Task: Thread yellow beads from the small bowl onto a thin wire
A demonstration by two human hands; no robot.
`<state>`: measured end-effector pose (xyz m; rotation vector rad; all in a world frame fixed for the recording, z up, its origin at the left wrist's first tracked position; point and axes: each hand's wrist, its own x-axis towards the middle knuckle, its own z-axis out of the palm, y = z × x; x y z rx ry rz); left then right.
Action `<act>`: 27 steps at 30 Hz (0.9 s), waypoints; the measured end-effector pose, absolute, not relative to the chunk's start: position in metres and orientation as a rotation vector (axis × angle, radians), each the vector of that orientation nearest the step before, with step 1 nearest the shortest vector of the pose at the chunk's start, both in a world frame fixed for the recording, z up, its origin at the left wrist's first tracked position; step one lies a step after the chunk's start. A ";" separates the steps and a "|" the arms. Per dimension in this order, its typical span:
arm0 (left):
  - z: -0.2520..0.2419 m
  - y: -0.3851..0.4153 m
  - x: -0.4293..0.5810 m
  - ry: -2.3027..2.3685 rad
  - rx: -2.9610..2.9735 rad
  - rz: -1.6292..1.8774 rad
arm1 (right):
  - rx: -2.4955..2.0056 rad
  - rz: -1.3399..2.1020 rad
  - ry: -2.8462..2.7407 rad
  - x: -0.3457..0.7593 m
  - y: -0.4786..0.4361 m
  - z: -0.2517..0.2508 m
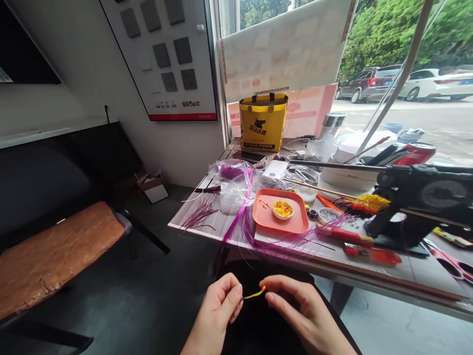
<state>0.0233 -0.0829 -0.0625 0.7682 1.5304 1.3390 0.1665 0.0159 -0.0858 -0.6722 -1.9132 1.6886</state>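
Over my lap, a thin yellow strand (253,295) with a red tip and a dark end spans the gap between my two hands. My left hand (223,301) is closed, thumb against forefinger, on the dark end. My right hand (295,305) pinches the red tip between thumb and forefinger. On the table just beyond, an orange tray (261,221) holds a small white bowl (283,218) full of yellow and red pieces. A few thin orange pieces lie loose in the tray. Long purple fibres (240,222) hang past the table's front edge.
A black clamp-like stand (428,197) occupies the table's right side. Near it lie a red-handled tool (345,235), scissors (445,261) and a bowl of grey beads (328,215). Behind stands a yellow bag (263,125). To the left is a brown bench-like surface (62,246).
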 end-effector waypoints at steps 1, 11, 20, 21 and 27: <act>-0.063 -0.083 0.023 1.527 0.767 1.335 | -0.680 1.697 -1.902 0.166 0.016 -0.084; -0.058 -0.082 0.025 1.470 0.855 1.170 | -0.493 1.215 -2.165 0.163 0.013 -0.088; -0.054 -0.078 0.030 1.724 1.054 1.031 | -0.327 0.613 -2.219 0.156 0.006 -0.094; -0.055 -0.077 0.030 1.671 1.019 1.053 | -0.333 0.752 -2.228 0.157 0.006 -0.093; -0.062 -0.075 0.031 1.409 0.772 1.174 | -0.526 1.513 -2.149 0.159 0.009 -0.083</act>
